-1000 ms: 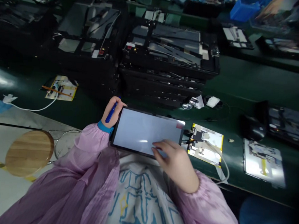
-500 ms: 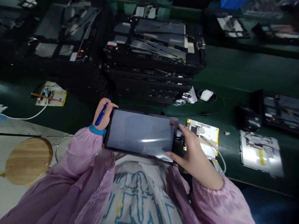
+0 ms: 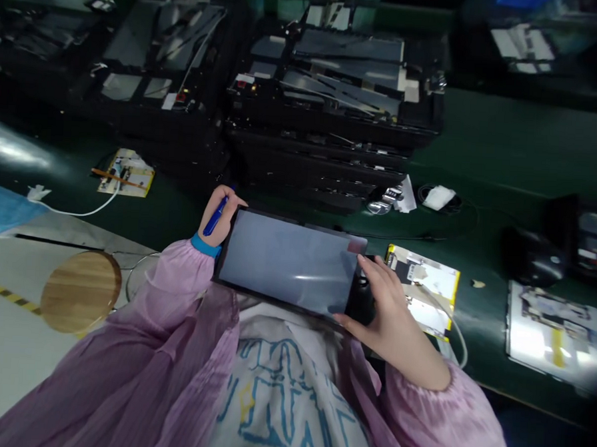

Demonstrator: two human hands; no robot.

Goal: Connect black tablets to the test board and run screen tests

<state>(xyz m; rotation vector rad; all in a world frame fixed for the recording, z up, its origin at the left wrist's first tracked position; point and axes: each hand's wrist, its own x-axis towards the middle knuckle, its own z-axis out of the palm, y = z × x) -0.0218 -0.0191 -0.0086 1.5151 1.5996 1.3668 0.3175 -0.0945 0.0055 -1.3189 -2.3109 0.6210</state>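
I hold a dark-framed tablet (image 3: 286, 263) level in front of my chest, and its screen looks dim grey. My left hand (image 3: 219, 218) grips the tablet's left edge and also keeps a blue pen (image 3: 213, 219) pinched in its fingers. My right hand (image 3: 389, 308) wraps round the tablet's right edge, thumb below and fingers at the top corner. Both arms wear pink sleeves.
Stacked black trays (image 3: 334, 118) of tablet parts fill the green bench (image 3: 507, 148) behind. A yellow-edged circuit board (image 3: 425, 283) with a white cable lies right of the tablet, another board (image 3: 126, 172) at left, a white panel (image 3: 553, 323) far right. A round wooden stool (image 3: 81, 291) stands at lower left.
The screen went from bright white to dim grey. My right hand left the screen's surface and took hold of the tablet's right edge. My left hand kept its hold.
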